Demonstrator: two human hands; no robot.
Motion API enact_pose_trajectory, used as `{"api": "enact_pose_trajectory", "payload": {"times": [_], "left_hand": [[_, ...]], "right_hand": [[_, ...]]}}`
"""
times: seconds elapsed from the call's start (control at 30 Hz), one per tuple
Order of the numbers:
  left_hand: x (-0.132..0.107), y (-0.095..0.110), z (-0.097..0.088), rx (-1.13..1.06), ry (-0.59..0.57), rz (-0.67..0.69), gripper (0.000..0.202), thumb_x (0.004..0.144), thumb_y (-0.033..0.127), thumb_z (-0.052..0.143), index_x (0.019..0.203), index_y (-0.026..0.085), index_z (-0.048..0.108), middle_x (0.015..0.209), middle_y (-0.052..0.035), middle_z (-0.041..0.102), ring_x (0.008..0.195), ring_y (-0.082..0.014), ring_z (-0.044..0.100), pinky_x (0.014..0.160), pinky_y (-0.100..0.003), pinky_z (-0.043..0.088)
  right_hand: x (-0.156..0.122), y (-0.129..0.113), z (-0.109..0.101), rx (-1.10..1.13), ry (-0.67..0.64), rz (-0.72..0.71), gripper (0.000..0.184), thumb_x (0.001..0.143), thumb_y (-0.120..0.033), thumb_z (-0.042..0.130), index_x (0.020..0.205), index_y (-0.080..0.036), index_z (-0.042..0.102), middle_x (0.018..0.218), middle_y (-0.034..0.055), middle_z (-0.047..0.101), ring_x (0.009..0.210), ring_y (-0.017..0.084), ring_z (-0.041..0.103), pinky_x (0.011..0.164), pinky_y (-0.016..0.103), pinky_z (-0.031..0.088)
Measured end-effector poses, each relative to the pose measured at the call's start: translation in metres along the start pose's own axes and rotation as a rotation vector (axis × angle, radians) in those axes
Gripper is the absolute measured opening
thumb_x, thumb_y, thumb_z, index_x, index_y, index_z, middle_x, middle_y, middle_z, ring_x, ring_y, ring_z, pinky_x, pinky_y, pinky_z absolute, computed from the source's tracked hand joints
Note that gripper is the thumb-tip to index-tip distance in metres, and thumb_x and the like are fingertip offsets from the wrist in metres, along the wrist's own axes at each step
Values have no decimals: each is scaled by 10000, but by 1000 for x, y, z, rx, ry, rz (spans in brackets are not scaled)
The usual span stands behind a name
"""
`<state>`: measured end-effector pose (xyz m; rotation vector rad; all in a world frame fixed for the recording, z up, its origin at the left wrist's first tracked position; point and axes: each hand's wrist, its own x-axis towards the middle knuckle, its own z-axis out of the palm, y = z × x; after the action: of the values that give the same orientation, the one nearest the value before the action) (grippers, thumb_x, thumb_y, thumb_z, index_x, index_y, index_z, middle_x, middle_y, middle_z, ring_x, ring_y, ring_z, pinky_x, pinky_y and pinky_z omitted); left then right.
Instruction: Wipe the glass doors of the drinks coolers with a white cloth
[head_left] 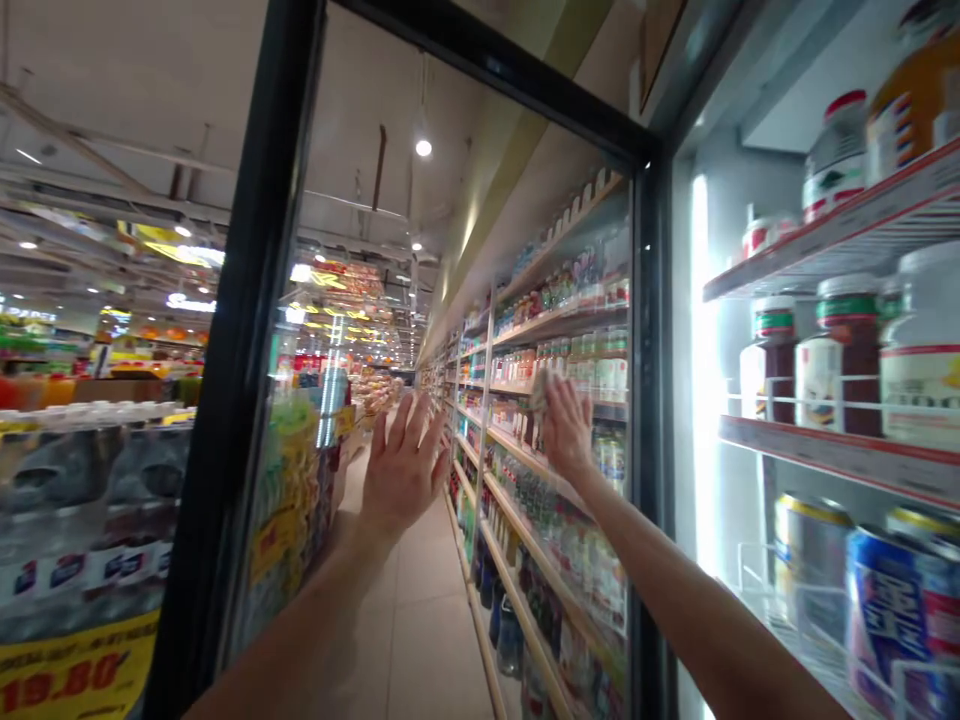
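Observation:
A glass cooler door with a black frame (251, 300) stands swung open in front of me. My left hand (405, 465) lies flat on the glass, fingers spread and pointing up. My right hand (568, 430) is higher and to the right, near the door's hinge side, pressing a pale crumpled cloth (538, 388) against the glass. The cloth is blurred and only partly shows above the fingers.
To the right the open cooler holds shelves (825, 455) with jars and bottles (844, 350) above and cans (892, 600) below. Through the glass I see a long aisle of stocked shelves (540, 480) and a tiled floor (427, 620). Packs of bottled water (82, 500) with a yellow price sign (75, 670) stand at the left.

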<state>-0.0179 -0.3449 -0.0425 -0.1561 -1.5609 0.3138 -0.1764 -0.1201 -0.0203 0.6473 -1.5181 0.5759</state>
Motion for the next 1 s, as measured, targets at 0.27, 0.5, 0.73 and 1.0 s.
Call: {"api": "enact_pose_trajectory", "payload": {"times": [0.27,0.5,0.73,1.0], "left_hand": [[1,0,0,35,7,17,428,870,310,471,1282,196,465,1409,-140,429,1392,-249,219,1121,-477,186],[0,-2,1,13,-16,0,440,867,320,476,1290,202,462,1419,-130,418,1390,-255,226,1121,-480,184],[0,-1,1,5,-8,5,473,864,314,486,1322,209,431,1434,-123,397,1388,-256,227,1131,-481,165],[0,-1,0,31,-1,19,486,864,331,493,1329,217,408,1420,-128,417,1386,-256,230,1112,-509,203]], "right_hand": [[-4,14,-4,-4,18,15,512,883,-295,255,1370,-200,381,1430,91,411,1373,214,279,1108,453,241],[4,0,4,-48,213,412,568,878,-257,229,1433,-140,265,1463,166,337,1390,270,226,1066,565,239],[1,-20,12,-4,48,-74,521,880,-281,313,1398,-236,344,1432,82,415,1374,211,278,1102,489,223],[-2,-36,10,25,-51,-269,510,889,-272,316,1397,-292,334,1448,25,396,1388,184,244,1121,458,198]]}}
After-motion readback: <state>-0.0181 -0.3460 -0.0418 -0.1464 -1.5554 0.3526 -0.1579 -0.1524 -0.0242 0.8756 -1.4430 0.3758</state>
